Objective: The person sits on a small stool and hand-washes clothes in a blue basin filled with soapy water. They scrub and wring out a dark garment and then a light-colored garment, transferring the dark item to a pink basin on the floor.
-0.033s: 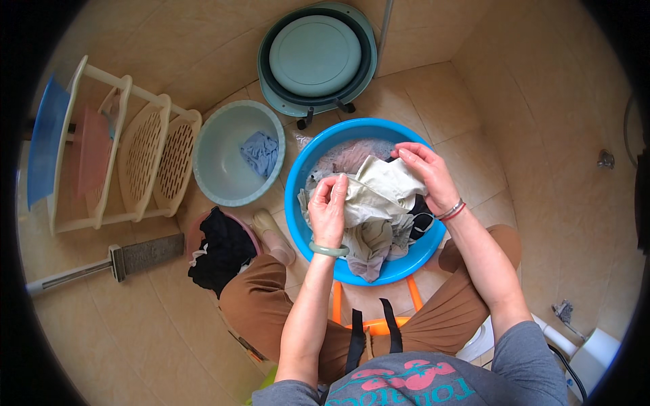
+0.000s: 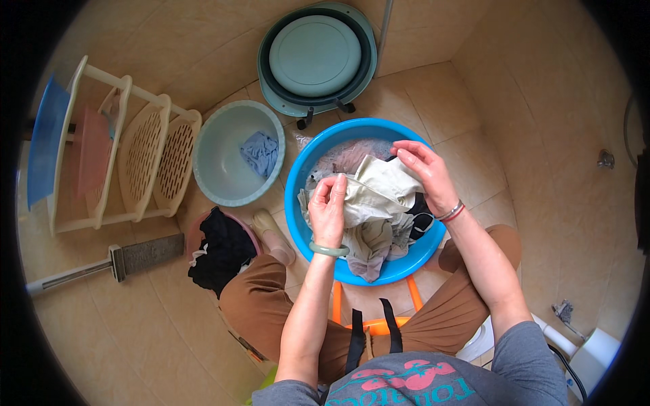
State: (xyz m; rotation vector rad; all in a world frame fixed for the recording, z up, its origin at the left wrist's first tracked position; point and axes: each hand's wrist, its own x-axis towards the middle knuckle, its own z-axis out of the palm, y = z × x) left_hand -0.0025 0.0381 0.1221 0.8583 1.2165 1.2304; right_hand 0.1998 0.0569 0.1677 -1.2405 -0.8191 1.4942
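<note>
A damp white cloth garment (image 2: 382, 186) with a seamed edge is raised over the blue basin (image 2: 292, 223). My left hand (image 2: 328, 213) pinches its left edge between thumb and fingers. At the garment's right side is my right hand (image 2: 430, 177), thumb and forefinger stretched out and apart. The cloth meets this hand near the base of the thumb; the lower fingers are hidden. Beneath lie grey-beige cloth (image 2: 371, 247), a black piece (image 2: 421, 218) and pinkish fabric (image 2: 349, 157) in sudsy water.
Left of the blue basin stands a pale green basin (image 2: 220, 159) with a blue cloth (image 2: 259, 153). A pink basin (image 2: 196, 233) holds black clothing (image 2: 220, 247). A folded basin (image 2: 315, 57) leans by the wall. A slatted rack (image 2: 145, 159) and a mop (image 2: 145, 257) are at left.
</note>
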